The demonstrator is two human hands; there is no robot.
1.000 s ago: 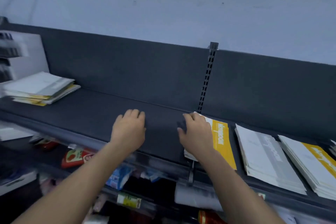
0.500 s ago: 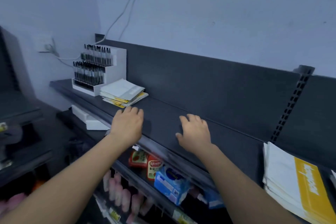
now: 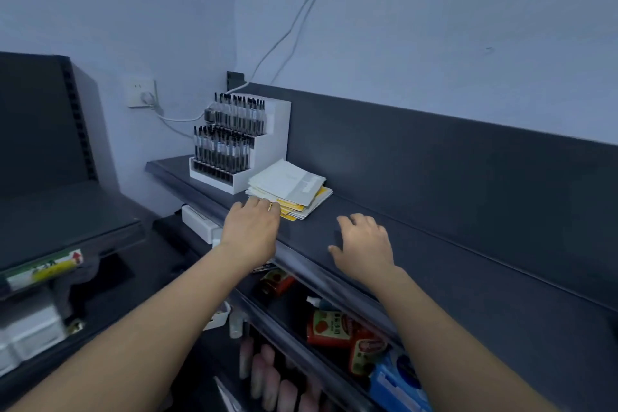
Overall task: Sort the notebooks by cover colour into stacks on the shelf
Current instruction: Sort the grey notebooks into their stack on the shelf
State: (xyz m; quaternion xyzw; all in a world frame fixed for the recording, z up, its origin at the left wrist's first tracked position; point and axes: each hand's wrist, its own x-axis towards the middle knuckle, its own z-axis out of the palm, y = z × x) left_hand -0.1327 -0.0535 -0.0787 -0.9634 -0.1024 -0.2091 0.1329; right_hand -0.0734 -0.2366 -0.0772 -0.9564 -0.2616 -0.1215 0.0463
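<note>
White and yellow notebooks (image 3: pixel 289 192) on a dark grey shelf (image 3: pixel 434 264).

Shop floor, plainly: dark metal retail shelf (image 3: pixel 434 264) running across mid-frame, white tiered display stand (image 3: pixel 271 157) packed with pens (image 3: pixel 220 150) at centre, stacked notebooks (image 3: pixel 287 184) just beside it, red packets (image 3: pixel 329 328) racked below, lower right.

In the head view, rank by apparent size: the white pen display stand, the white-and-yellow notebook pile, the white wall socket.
Largest: white tiered pen display stand.
Then: white-and-yellow notebook pile, somewhat smaller.
Smallest: white wall socket, though it sits farther back.
</note>
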